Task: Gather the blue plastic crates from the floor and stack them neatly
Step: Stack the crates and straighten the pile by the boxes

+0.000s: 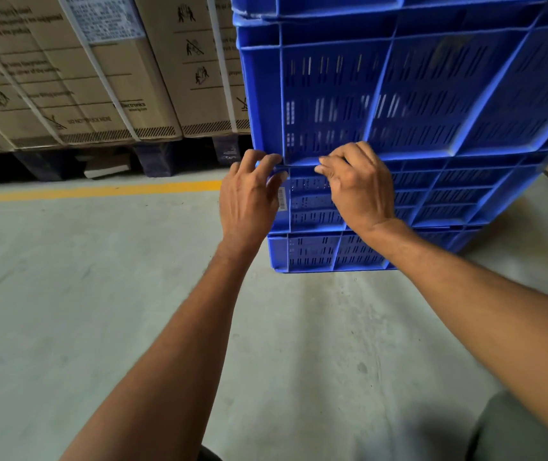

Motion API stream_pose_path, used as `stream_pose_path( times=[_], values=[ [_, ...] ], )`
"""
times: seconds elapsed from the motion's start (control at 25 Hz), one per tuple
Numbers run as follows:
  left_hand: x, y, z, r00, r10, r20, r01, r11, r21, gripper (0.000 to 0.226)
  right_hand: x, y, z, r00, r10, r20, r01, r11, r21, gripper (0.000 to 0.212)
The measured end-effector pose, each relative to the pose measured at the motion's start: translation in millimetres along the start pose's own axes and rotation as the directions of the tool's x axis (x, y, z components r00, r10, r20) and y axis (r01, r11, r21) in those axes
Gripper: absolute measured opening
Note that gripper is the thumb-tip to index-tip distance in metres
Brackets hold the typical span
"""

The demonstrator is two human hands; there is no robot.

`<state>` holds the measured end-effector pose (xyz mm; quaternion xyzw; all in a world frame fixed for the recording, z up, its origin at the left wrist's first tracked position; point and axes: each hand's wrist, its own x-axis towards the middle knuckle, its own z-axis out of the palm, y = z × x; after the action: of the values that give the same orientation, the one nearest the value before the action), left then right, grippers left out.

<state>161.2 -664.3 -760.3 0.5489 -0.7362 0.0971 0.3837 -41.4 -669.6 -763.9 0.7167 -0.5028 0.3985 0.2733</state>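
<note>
Both hands' grip on crate rim (299,168), left hand (249,197), right hand (359,188), open floor (99,294) left

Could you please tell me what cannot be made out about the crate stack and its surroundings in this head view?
- Height of the blue crate stack: cut off by the top edge.
- Its right side: cut off by the right edge.
- Fingertips of the left hand and right hand: curled on the crate rim, grip unclear.
- Print on the cardboard boxes: mostly blurred.
- Barcode label: too small.

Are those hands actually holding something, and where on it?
Both the left hand and the right hand grip the blue crate stack, fingers hooked on the rim ledge where the large crate sits on the one below, near its left corner.
</note>
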Motion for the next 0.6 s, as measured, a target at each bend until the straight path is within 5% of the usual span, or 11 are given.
stream_pose_path(
  times=[0.16,0.36,0.6],
  values=[
    [-2,12,5,0.983,-0.182,-0.023,0.178,0.978,-0.113,0.023,-19,19,-19,0.986,0.161,-0.043,-0.163,0.984,-0.07,0.014],
    [-13,28,12,0.928,-0.345,-0.14,0.323,0.933,-0.156,0.02,-12,25,-34,0.932,0.334,0.14,-0.345,0.936,0.069,0.038],
    [-9,57,22,0.917,-0.39,-0.081,0.354,0.892,-0.282,0.034,-7,15,-27,0.899,0.418,0.13,-0.423,0.906,0.01,0.047]
  ],
)
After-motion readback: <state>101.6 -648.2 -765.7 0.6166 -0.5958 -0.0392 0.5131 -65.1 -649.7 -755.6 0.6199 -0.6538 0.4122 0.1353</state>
